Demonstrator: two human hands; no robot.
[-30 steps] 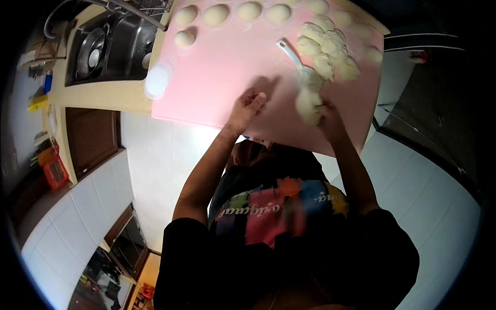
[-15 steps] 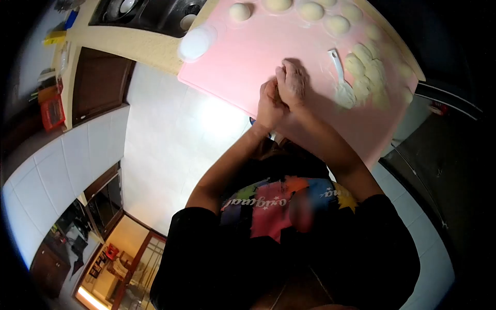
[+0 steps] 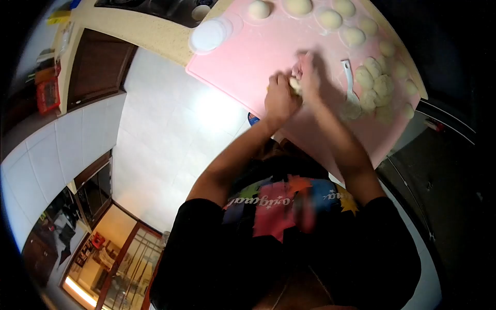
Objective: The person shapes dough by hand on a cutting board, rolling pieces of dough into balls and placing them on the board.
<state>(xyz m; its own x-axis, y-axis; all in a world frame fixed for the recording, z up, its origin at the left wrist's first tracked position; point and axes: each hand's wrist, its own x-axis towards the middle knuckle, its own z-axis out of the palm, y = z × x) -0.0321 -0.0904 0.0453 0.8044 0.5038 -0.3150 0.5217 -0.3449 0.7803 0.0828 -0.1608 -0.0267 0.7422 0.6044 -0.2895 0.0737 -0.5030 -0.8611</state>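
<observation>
A small pale piece of dough point(image 3: 295, 86) shows between my two hands, above the pink mat point(image 3: 237, 67). My left hand point(image 3: 282, 98) is closed with its fingers curled about the dough. Right beside it, my right hand point(image 3: 309, 75) is turned on its side against the dough; motion smears its fingers. To the right of the hands lies a white spoon point(image 3: 348, 77), its bowl end at some flour. Past the spoon is a cluster of floured dough pieces point(image 3: 374, 82), pressed close together.
Several round dough balls point(image 3: 330, 19) line the far and right edges of the mat. White round lids or discs point(image 3: 209, 35) lie at its left corner. Behind them is a dark sink point(image 3: 170, 10). Tiled floor point(image 3: 170, 134) lies to the left.
My hands were clasped together; now the right has shifted up and apart from the left, baring some dough between them. The view has swung slightly, moving the mat right and down.
</observation>
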